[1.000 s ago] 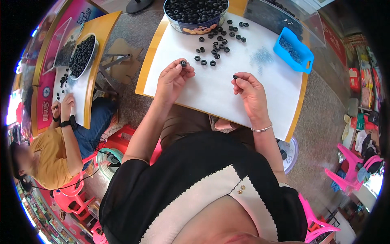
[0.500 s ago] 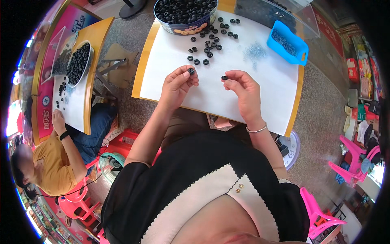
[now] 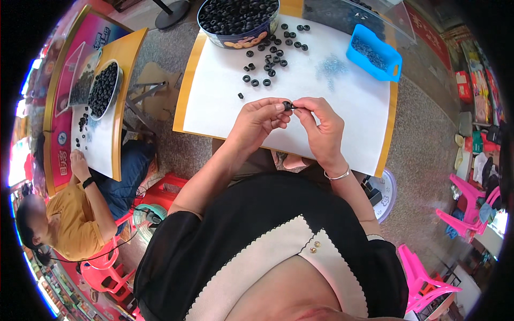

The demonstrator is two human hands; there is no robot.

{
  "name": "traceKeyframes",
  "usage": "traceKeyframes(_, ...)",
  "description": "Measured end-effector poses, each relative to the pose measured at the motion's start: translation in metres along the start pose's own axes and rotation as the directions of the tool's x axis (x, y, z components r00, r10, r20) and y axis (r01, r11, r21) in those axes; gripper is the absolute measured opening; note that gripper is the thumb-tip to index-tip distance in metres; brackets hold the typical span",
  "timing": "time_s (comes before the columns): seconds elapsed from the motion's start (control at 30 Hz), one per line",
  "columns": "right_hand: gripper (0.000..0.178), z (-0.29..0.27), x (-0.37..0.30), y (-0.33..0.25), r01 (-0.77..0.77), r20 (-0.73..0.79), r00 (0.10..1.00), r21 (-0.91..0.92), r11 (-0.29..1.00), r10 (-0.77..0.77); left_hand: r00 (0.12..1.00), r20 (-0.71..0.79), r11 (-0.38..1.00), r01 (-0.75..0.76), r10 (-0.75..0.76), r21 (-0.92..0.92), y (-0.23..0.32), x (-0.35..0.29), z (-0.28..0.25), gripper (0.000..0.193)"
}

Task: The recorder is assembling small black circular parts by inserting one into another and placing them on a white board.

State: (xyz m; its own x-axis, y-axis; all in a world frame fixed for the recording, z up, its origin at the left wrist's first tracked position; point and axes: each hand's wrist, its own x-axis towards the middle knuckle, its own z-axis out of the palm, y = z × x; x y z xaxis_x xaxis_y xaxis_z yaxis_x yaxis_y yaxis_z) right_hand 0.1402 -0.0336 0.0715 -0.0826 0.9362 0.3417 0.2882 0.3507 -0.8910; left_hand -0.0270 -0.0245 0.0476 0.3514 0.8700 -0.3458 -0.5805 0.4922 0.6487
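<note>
Over the near middle of the white-topped table, both my hands are raised and meet at their fingertips. My left hand [image 3: 261, 119] pinches a round black ring-shaped part [image 3: 287, 106] between thumb and forefinger. The fingers of my right hand [image 3: 322, 127] are closed on a small dark piece pressed against that ring's right side; fingertips hide most of it. One small black piece [image 3: 240, 96] lies on the white surface left of my hands. Beyond it several loose black rings [image 3: 266, 82] are scattered up to a round tub [image 3: 238, 41] heaped with more.
A blue tray [image 3: 369, 69] of tiny clear bits stands at the far right. Behind it is a clear plastic bin [image 3: 342, 18]. Clear specks [image 3: 332, 69] are strewn mid-table. To the left, a person in a yellow shirt [image 3: 80, 230] works at another table [image 3: 134, 51] with a bowl of black parts.
My hands have come together; the left moved right with its ring, and the two held pieces now touch. The small black piece left of my hands has come into sight.
</note>
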Motion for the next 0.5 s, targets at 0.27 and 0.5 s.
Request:
traceKeyframes(0.27, 0.023, -0.007, -0.001, 0.005, 0.244, 0.035, 0.97, -0.157, 0.957, -0.241, 0.997, -0.077, 0.987, 0.042, -0.031, 0.155, 0.004, 0.001, 0.01, 0.021)
traceKeyframes(0.5, 0.023, -0.01, -0.008, 0.012, 0.284, 0.056, 0.959, -0.209, 0.936, -0.278, 0.998, -0.053, 0.972, 0.044, -0.033, 0.229, 0.003, 0.002, 0.012, 0.019)
